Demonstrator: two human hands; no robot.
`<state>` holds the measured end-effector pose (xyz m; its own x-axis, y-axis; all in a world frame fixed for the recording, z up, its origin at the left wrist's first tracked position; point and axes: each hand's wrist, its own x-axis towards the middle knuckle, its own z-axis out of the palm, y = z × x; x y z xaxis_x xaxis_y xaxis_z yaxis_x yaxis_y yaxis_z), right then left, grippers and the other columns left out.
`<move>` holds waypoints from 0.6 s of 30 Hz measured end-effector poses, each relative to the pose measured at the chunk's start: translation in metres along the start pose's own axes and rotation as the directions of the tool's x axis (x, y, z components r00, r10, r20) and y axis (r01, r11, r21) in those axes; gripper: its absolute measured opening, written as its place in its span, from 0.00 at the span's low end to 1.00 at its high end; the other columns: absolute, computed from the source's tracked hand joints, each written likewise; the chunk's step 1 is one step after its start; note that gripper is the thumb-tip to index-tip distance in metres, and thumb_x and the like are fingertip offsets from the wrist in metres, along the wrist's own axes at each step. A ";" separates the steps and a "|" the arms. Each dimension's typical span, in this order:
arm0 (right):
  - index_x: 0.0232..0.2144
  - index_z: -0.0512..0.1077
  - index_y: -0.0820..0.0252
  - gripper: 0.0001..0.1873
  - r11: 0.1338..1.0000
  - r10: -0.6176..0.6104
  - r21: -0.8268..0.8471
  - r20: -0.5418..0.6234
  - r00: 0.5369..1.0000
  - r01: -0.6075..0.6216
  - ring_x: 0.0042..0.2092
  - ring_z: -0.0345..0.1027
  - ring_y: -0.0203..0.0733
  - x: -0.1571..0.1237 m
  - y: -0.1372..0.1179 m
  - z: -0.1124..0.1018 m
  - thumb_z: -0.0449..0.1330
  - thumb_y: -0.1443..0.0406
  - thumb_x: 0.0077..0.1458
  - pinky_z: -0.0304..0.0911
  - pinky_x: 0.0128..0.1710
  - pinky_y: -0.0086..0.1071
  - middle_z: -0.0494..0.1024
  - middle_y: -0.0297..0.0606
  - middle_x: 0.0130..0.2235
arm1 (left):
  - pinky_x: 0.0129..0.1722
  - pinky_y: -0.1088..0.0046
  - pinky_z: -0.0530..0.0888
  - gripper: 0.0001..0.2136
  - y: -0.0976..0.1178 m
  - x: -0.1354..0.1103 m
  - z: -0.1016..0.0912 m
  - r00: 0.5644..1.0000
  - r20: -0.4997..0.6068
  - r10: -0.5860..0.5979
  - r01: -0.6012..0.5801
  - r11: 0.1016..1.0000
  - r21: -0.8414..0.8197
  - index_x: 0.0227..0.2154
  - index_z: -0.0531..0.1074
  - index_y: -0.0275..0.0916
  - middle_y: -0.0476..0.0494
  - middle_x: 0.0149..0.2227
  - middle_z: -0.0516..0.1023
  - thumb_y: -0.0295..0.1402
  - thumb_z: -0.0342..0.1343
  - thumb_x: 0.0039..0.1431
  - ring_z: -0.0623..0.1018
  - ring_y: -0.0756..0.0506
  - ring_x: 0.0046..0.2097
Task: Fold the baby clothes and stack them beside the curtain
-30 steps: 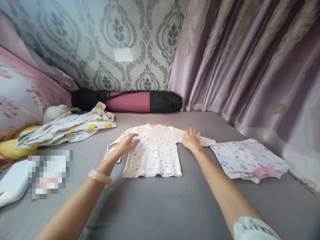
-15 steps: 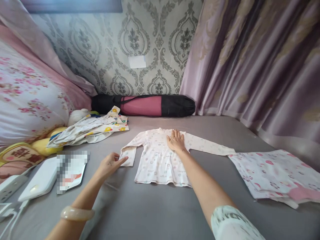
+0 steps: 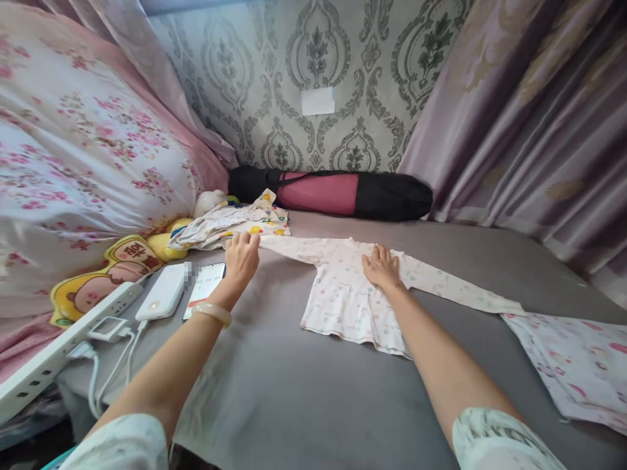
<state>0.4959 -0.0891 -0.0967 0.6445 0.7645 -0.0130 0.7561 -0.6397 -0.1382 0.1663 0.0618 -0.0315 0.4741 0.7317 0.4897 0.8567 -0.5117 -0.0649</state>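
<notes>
Head camera, looking down over a grey-sheeted bed [image 3: 274,391]: a small, pale patterned shirt [image 3: 337,294] lies across its middle, neck toward the far edge, hem toward the near one. The left-hand sleeve [image 3: 289,247], bent back beside the body half a second ago, now runs out straight toward the bed's left side. With the right-hand sleeve [image 3: 455,287] also extended, the shirt appears spread to full width, though creases cross its front.

The person's left hand [image 3: 242,256] is at the end of the straightened sleeve, fingers curled closed and seemingly pinching the cuff; the fingertips are hidden. The right hand [image 3: 383,266] rests flat on the upper chest, fingers open and slightly spread, gripping nothing; the shirt lies directly beneath them.

Toward the bed's right edge, a folded pink-and-white cloth [image 3: 578,365] meets the far cuff. Crumpled clothes [image 3: 220,222] lie just beyond the left hand, and a phone [image 3: 208,281] lies beside that wrist.
</notes>
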 end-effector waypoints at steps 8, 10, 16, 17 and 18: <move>0.67 0.41 0.70 0.37 1.000 0.010 -0.003 0.069 0.998 -0.010 0.69 0.29 0.50 0.005 0.000 -0.005 0.33 0.53 0.64 0.31 0.65 0.50 0.39 0.48 0.70 | 0.47 0.62 0.68 0.21 -0.034 -0.001 0.047 0.927 0.338 -0.165 0.199 0.977 -0.071 0.50 0.68 0.33 0.29 0.48 0.72 0.23 0.47 0.51 0.72 0.36 0.50; 0.67 0.44 0.69 0.36 1.000 0.016 0.012 0.079 0.997 -0.017 0.69 0.31 0.51 0.004 -0.003 -0.010 0.36 0.53 0.63 0.33 0.65 0.50 0.41 0.49 0.69 | 0.45 0.65 0.69 0.20 -0.039 0.007 0.048 0.876 0.385 -0.291 0.376 0.912 -0.165 0.49 0.67 0.31 0.29 0.44 0.75 0.24 0.47 0.51 0.74 0.37 0.48; 0.61 0.60 0.64 0.27 0.978 -0.192 0.043 -0.167 0.967 0.202 0.62 0.47 0.54 -0.012 -0.043 -0.017 0.41 0.68 0.61 0.40 0.62 0.44 0.56 0.49 0.63 | 0.30 0.69 0.67 0.15 -0.033 0.023 0.051 0.787 0.470 -0.400 0.557 0.789 -0.260 0.27 0.70 0.37 0.40 0.26 0.74 0.45 0.54 0.48 0.75 0.39 0.34; 0.60 0.61 0.64 0.26 0.969 -0.230 0.055 -0.169 0.958 0.242 0.61 0.49 0.53 -0.013 -0.052 -0.015 0.41 0.68 0.61 0.42 0.62 0.42 0.58 0.49 0.62 | 0.28 0.70 0.66 0.15 -0.030 0.024 0.052 0.782 0.496 -0.378 0.555 0.785 -0.277 0.24 0.69 0.37 0.43 0.23 0.72 0.46 0.56 0.46 0.74 0.40 0.32; 0.59 0.63 0.64 0.25 0.961 -0.255 0.071 -0.157 0.954 0.269 0.60 0.51 0.52 -0.012 -0.060 -0.013 0.41 0.68 0.61 0.44 0.60 0.41 0.59 0.49 0.62 | 0.26 0.71 0.65 0.15 -0.028 0.025 0.052 0.774 0.526 -0.353 0.558 0.772 -0.304 0.22 0.68 0.38 0.45 0.21 0.69 0.46 0.57 0.44 0.73 0.41 0.30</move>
<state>0.4440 -0.0613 -0.0750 0.4399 0.8802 0.1782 0.8913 -0.4036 -0.2067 0.1649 0.1174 -0.0624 0.1718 0.9836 -0.0559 0.8644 -0.1233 0.4874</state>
